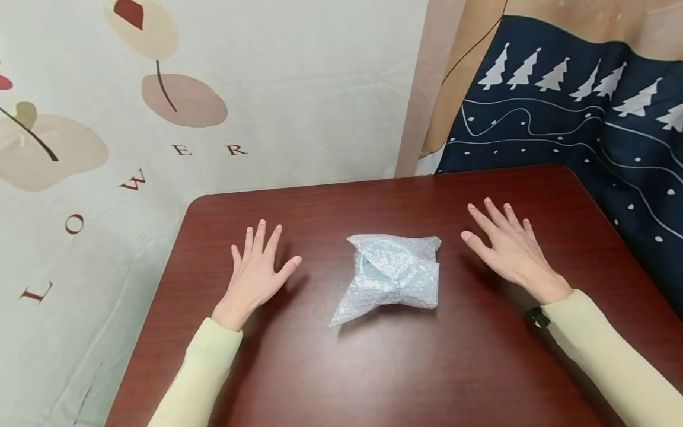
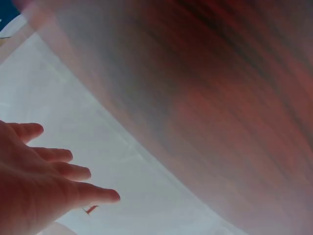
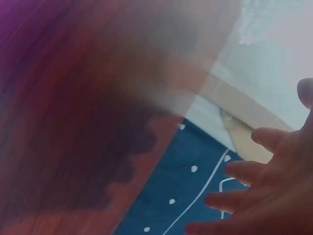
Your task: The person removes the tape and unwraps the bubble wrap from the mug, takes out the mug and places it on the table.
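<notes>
A bundle of clear bubble wrap (image 1: 397, 273) lies on the dark red-brown wooden table (image 1: 384, 373), roughly between the two hands. Its folded layers hide what is inside, and one pointed corner sticks out toward the lower left. To its left, my left hand (image 1: 255, 276) hovers over the table with fingers spread and palm down, holding nothing. On the other side my right hand (image 1: 507, 252) is likewise spread and bare, its thumb nearest the bundle. Both wrist views show the left hand (image 2: 44, 176) and right hand (image 3: 264, 186) with fingers extended above the tabletop.
A pale cloth (image 1: 309, 95) with leaf shapes and letters hangs behind and left of the table. Navy fabric (image 1: 533, 127) with white trees hangs at the back right. A black band (image 1: 539, 317) sits at the right wrist by the light sleeve (image 1: 603, 350).
</notes>
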The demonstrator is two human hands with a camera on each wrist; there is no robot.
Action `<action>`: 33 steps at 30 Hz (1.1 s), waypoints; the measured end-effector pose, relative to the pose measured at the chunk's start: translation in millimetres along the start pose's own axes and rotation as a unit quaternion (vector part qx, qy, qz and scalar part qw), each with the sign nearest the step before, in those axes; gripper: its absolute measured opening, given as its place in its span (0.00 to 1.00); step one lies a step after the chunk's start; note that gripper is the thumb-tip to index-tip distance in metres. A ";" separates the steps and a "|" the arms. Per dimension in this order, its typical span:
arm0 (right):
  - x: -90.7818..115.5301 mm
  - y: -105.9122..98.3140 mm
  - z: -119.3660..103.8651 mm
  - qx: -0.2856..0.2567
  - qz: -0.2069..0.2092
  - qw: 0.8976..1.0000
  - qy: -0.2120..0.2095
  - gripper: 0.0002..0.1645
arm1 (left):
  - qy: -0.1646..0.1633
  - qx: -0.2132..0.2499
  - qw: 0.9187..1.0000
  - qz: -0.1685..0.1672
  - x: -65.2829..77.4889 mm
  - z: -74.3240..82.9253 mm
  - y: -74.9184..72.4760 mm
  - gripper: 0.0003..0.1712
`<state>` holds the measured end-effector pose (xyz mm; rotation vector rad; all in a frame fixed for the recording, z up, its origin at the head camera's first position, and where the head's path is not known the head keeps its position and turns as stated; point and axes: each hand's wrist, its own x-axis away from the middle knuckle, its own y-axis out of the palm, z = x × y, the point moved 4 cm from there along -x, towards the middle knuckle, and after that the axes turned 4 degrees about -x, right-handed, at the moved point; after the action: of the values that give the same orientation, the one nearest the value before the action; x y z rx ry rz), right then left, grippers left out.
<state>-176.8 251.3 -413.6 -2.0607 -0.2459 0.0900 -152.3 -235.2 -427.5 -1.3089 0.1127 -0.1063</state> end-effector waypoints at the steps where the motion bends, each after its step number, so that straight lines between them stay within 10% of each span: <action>1: 1.1 0.0 -2.8 -0.005 0.000 1.000 -0.004 0.48 | 0.001 0.007 1.000 0.005 0.7 2.1 -0.4 0.53; 16: 23.4 16.6 -53.2 -0.148 -0.034 0.987 -0.050 0.37 | 0.046 0.129 0.988 0.073 18.0 55.8 -19.9 0.44; 33: 33.9 43.4 -77.7 -0.214 -0.081 0.969 -0.094 0.42 | 0.094 0.297 0.950 -0.010 27.1 116.2 6.7 0.43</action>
<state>-124.7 171.6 -412.7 -2.4530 -0.5933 0.1409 -108.8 -126.2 -405.0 -0.6958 0.2115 -0.2615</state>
